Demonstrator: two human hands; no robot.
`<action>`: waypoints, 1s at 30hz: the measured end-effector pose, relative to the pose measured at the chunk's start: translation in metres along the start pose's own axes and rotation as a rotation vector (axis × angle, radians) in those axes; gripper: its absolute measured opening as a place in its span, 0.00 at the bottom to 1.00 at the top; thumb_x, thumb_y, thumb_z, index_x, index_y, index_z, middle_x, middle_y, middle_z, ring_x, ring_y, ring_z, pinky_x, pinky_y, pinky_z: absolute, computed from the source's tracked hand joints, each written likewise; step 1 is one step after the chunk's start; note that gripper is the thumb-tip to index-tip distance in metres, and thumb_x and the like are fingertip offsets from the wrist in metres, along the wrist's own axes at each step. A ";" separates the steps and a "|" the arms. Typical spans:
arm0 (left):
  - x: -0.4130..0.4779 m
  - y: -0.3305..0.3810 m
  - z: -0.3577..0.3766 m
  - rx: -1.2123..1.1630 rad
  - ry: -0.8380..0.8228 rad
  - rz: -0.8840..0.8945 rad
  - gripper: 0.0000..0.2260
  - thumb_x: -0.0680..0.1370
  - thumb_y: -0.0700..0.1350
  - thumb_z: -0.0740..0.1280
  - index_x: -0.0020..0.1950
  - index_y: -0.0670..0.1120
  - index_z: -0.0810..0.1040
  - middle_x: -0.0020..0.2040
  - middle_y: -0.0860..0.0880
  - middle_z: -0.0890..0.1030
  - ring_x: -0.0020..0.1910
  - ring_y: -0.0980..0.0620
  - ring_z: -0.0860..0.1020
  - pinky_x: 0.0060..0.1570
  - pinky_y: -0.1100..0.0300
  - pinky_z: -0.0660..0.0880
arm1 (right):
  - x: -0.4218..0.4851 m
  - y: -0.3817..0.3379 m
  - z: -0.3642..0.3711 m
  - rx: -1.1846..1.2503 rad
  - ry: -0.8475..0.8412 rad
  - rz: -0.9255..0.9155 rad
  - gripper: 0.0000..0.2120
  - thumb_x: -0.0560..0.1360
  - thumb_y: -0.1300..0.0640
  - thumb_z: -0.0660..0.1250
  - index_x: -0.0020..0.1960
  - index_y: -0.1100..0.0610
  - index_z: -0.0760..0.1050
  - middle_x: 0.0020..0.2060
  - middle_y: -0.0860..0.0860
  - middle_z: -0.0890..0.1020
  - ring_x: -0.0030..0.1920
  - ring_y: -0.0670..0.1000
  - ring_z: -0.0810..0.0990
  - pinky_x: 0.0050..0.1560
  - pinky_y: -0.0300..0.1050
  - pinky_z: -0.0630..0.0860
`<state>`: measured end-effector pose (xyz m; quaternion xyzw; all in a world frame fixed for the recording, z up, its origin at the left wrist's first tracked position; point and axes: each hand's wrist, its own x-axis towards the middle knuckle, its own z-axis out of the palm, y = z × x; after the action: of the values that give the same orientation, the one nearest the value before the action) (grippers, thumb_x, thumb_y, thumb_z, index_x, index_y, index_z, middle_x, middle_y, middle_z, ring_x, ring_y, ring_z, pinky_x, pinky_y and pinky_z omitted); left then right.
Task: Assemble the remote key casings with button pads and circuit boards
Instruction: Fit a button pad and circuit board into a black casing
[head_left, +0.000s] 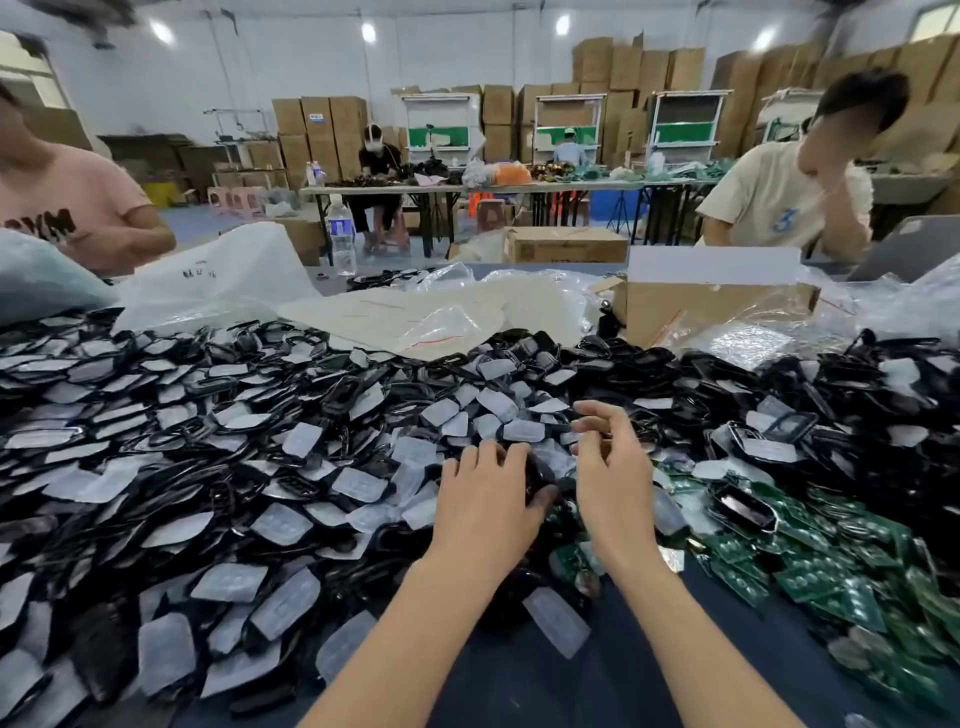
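Near edge: dark blue table (675, 654) with a single translucent button pad (557, 621) lying loose between the forearms.

Left hand (485, 501), palm down, fingers curled over a black casing (540, 475) and gripping it just above the pile. Right hand (613, 467) just beside it, fingers loosely bent, thumb and forefinger drawn near each other; cannot tell whether they pinch anything.

Left and centre: deep heap of button pads and black shells (218, 467), mixed and overlapping, running to the left edge of the table. Right: green circuit boards (831, 577) in a loose pile, a few black casings lying on top.

Beyond the heap: crumpled clear plastic bags (218, 280), an open cardboard box (717, 306), a water bottle (342, 236) standing upright.

Across the table: one person in a pink shirt (67, 208) at left, another in a cream shirt (779, 202) at right.

Far back: a long work table (467, 188), stacked brown cartons (639, 67) against the wall.
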<state>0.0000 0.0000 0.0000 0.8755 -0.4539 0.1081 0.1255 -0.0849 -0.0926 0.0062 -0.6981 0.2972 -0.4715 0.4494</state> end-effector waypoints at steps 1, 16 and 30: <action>0.003 0.000 0.002 0.009 -0.003 0.015 0.24 0.81 0.63 0.58 0.73 0.51 0.67 0.65 0.48 0.74 0.65 0.45 0.71 0.63 0.50 0.66 | 0.002 -0.001 0.002 0.004 -0.005 -0.007 0.16 0.82 0.59 0.59 0.52 0.36 0.73 0.48 0.41 0.80 0.47 0.38 0.78 0.41 0.30 0.72; 0.004 -0.022 0.001 -0.413 0.347 -0.085 0.09 0.83 0.51 0.63 0.54 0.50 0.82 0.47 0.58 0.80 0.46 0.59 0.77 0.47 0.68 0.69 | 0.009 0.008 -0.002 0.139 -0.027 0.090 0.16 0.83 0.59 0.59 0.53 0.37 0.75 0.47 0.37 0.80 0.42 0.43 0.81 0.39 0.39 0.78; 0.004 -0.016 -0.014 -0.965 0.276 -0.181 0.09 0.81 0.58 0.64 0.50 0.57 0.83 0.42 0.58 0.84 0.42 0.56 0.81 0.44 0.59 0.76 | 0.008 -0.007 0.001 0.346 -0.297 0.158 0.07 0.81 0.51 0.67 0.51 0.53 0.81 0.35 0.45 0.83 0.34 0.46 0.81 0.27 0.38 0.73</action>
<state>0.0147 0.0103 0.0125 0.7310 -0.3537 -0.0105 0.5834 -0.0807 -0.0960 0.0156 -0.6470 0.1962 -0.3710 0.6366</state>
